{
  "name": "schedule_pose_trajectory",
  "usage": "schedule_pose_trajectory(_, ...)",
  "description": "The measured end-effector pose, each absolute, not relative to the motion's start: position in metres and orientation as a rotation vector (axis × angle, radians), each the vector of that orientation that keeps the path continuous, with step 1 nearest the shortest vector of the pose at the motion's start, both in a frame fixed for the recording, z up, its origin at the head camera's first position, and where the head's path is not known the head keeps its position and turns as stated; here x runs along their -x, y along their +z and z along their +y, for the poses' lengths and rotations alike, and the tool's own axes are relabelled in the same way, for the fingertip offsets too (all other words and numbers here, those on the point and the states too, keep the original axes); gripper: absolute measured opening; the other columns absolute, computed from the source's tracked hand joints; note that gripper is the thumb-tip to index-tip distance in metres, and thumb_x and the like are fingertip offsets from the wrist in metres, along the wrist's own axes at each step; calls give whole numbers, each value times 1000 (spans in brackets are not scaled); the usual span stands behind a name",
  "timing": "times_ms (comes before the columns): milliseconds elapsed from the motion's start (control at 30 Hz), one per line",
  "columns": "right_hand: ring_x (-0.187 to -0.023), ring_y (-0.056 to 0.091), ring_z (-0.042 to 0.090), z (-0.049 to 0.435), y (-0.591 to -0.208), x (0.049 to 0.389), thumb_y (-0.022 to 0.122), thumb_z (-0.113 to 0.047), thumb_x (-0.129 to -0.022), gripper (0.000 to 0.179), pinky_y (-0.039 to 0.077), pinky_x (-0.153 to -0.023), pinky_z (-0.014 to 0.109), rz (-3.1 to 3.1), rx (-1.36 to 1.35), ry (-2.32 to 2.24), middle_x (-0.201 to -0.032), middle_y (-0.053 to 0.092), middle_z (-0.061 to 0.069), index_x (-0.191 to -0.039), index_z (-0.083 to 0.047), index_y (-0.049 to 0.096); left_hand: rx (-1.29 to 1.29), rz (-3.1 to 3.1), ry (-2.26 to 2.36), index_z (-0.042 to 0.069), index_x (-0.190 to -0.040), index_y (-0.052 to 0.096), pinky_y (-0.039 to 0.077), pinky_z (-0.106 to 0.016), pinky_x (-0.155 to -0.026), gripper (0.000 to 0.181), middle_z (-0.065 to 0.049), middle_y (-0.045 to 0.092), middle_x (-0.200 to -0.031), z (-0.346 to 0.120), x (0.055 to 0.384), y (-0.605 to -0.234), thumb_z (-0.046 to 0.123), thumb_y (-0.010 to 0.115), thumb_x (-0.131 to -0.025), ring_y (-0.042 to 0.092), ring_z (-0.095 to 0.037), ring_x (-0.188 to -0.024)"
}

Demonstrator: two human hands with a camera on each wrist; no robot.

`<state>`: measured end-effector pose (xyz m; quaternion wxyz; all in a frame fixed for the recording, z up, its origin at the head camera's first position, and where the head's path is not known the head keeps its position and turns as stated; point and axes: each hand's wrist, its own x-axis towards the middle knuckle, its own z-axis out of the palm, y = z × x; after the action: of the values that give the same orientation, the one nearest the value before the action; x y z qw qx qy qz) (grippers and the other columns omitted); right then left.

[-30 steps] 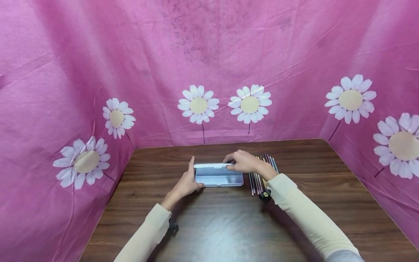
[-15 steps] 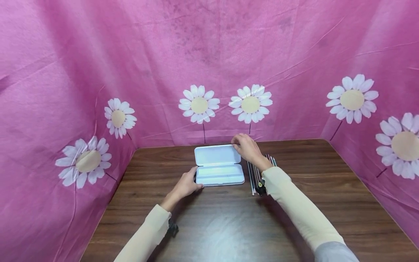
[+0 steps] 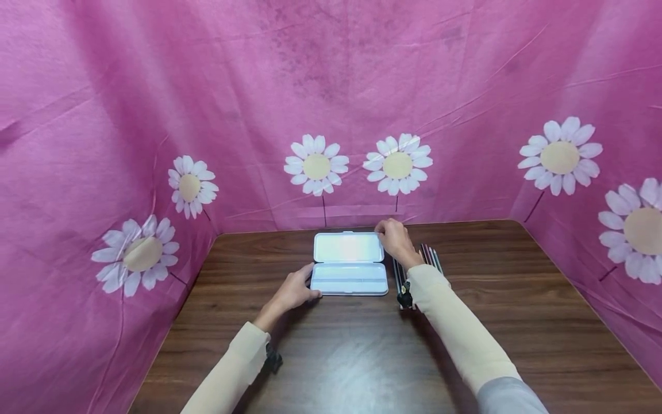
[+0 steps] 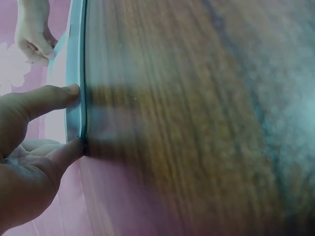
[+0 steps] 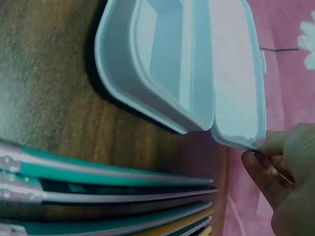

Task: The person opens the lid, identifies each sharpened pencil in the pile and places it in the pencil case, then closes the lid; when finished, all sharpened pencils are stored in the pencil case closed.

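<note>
A white plastic pencil case (image 3: 349,279) stands on the wooden table with its lid (image 3: 348,247) swung back, away from the person. Inside, a lengthwise divider (image 5: 187,54) shows and no contents are visible. My left hand (image 3: 295,288) holds the case's left end, its thumb and a finger at the front corner. The right hand (image 3: 395,238) pinches the lid's far right corner between thumb and index finger, seen closely in the right wrist view. Several pencils (image 3: 431,259) lie side by side just right of the case, partly hidden under the right forearm.
The brown wooden table (image 3: 517,299) extends to both sides and toward the person. A pink cloth (image 3: 248,115) printed with white daisies hangs behind and on both sides, close to the table's far edge.
The lid has swung from partly raised to laid back, with the right hand moving away from the person along with it. The left hand stays at the case's left end.
</note>
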<state>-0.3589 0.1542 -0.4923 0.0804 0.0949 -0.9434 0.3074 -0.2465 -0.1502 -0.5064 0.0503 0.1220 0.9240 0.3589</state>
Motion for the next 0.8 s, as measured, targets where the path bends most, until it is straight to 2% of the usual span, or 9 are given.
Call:
schedule_pose_trajectory(433,-110,67,37,159,-500,360,60,-6,-105,23,58,-94,51,-2907,-272,910,-121,69,20,-121,-1,76,-364,2823,1087,-7,-157,45,48,-48,-118,86,-28,58,-152,-148,245,-508,9,88,-85,60,-36,-139)
schedule_pose_trajectory(667,-110,69,36,174,-479,362,61,-7,-104,24,58,-94,53,-2842,-417,955,-123,73,22,-122,1,76,-365,2866,1061,-7,-156,47,50,-50,-116,85,-30,61,-148,-144,244,-510,13,89,-85,63,-38,-135)
schedule_pose_trajectory(800,-109,71,38,190,-460,358,63,-10,-104,23,58,-94,54,-2802,-457,993,-118,76,22,-119,1,77,-347,2865,1062,-8,-156,46,50,-51,-116,84,-30,61,-148,-143,242,-509,12,89,-85,63,-37,-134)
